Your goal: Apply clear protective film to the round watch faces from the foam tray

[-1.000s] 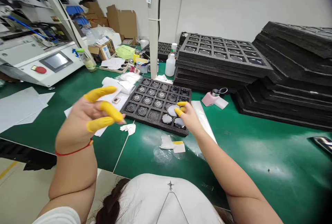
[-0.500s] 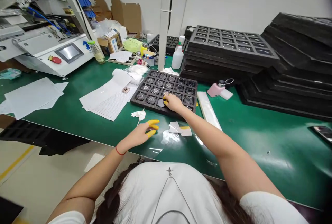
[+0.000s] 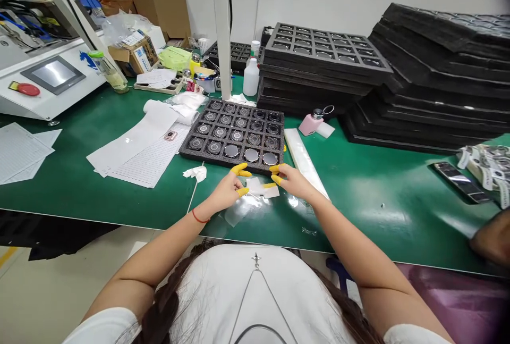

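Note:
A black foam tray lies on the green table, its cells holding round dark parts with ring patterns. Three parts in its front row, one of them a round disc, show plain light-grey faces. Just off the tray's front edge, my left hand has yellow finger covers, its fingers apart with nothing in them. My right hand, also in yellow covers, hovers by the front right corner with fingers spread and nothing visible between them. Small white cards and a clear film lie between and below the hands.
Left of the tray are paper sheets bearing a small square pinkish part, and a white-tipped stick. A long white strip, pink bottle and stacked foam trays stand right. A phone lies far right, near another person's arm.
My right hand has drawn back from the tray toward the front edge. My left hand has moved closer to the cards. More light-grey faces show in the front row. The view has shifted right.

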{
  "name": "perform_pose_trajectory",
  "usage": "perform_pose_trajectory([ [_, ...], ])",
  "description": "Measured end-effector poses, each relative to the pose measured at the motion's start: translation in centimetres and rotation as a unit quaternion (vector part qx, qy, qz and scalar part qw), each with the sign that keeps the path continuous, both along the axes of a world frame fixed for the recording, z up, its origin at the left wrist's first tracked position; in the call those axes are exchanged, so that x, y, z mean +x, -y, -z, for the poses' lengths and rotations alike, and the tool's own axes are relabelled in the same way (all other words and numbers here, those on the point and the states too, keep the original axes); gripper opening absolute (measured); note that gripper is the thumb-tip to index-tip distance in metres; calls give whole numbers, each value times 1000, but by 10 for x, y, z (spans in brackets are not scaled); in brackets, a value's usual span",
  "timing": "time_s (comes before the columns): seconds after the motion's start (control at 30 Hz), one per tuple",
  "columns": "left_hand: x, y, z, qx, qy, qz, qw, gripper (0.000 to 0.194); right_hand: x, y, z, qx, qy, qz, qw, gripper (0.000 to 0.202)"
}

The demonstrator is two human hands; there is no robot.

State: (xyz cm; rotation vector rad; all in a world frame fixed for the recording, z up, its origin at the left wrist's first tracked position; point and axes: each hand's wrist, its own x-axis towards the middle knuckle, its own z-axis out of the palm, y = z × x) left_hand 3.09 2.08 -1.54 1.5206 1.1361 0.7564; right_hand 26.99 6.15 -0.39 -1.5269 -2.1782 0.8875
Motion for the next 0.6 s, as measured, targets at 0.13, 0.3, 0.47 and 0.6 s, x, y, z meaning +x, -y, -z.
perform_pose_trajectory([
  [0.13,-15,7,-33,-48,56,-1,997,68,12,12,10,-32,-48,37,998,27],
  [0.3,-29,24,-64,16,75,-45,996,67,3,23,0,-92,-145,24,985,38],
  [0.47,-26,37,-68,141,58,-53,987,59,-37,42,-26,-317,-376,-47,870,47],
  [0.6,-29,40,-59,205,-31,-92,974,52,-61,48,-33,-252,-437,-5,864,39],
])
